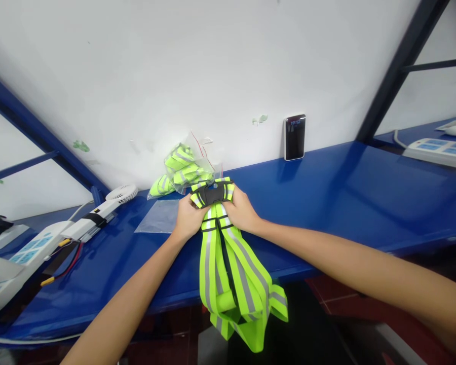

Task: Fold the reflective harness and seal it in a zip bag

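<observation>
A neon yellow-green strap harness [247, 263] with grey reflective stripes hangs over the front edge of the blue table, its loops dangling below. At its top is a black buckle [212, 193], which looks fastened. My left hand [189, 215] is closed on the strap at the buckle's left side. On the right side of the buckle, my right hand [243, 210] grips the strap too. Behind the hands, clear plastic bags [186, 165] with more neon straps lean against the wall. A flat clear bag [157, 217] lies left of my left hand.
A phone-like device [295, 138] stands against the wall. To the left are a white fan [121, 193], a power strip [34, 253] and a red-black cable [70, 263] with yellow connectors. Another power strip [441, 151] is at far right, beyond a dark post.
</observation>
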A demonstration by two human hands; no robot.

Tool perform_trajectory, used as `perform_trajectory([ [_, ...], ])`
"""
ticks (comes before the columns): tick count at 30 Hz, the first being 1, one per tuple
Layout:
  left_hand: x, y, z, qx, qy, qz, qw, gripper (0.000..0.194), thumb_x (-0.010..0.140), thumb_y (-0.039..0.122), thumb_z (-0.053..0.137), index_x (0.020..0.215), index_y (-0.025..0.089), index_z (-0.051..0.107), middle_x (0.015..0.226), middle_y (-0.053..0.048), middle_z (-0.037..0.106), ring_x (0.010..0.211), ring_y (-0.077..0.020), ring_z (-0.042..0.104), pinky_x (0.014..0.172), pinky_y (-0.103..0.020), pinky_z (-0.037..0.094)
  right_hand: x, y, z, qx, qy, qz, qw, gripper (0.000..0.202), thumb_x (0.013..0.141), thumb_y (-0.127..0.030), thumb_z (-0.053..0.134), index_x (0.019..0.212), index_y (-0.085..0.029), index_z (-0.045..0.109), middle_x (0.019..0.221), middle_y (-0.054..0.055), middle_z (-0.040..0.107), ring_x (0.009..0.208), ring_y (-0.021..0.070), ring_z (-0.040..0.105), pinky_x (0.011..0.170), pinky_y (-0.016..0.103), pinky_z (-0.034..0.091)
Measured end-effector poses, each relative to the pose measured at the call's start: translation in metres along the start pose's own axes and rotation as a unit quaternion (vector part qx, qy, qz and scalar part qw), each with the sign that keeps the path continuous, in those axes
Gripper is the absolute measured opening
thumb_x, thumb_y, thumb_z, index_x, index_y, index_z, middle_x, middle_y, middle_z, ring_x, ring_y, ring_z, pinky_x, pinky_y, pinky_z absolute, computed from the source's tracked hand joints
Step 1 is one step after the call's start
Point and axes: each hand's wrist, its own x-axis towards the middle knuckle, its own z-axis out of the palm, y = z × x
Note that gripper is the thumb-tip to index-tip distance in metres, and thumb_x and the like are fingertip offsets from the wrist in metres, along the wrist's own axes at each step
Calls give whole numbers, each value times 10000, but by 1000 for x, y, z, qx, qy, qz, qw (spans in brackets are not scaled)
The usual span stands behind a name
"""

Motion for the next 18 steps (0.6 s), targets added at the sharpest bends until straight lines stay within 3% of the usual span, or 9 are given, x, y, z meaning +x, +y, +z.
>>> perform_trajectory([
  [9, 1, -6, -3, -23, -11, -44, 999, 380, 601, 307, 847, 914, 133, 720, 954, -77, 769, 915, -274, 703, 844, -397, 567, 0, 1, 0, 9, -12, 9, 1000, 320, 852, -154, 469, 1149, -204, 578, 1179, 80, 678, 1134, 292, 612, 965, 433, 476],
  [18, 2, -4, -5, 31, 6, 3, 999, 405, 584, 261, 842, 944, 129, 712, 972, -82, 769, 926, -285, 702, 845, -396, 569, -3, -2, 1, 39, -54, 26, 997, 356, 859, -229, 545, 1211, -194, 506, 1224, 90, 645, 1154, 283, 607, 984, 441, 463],
])
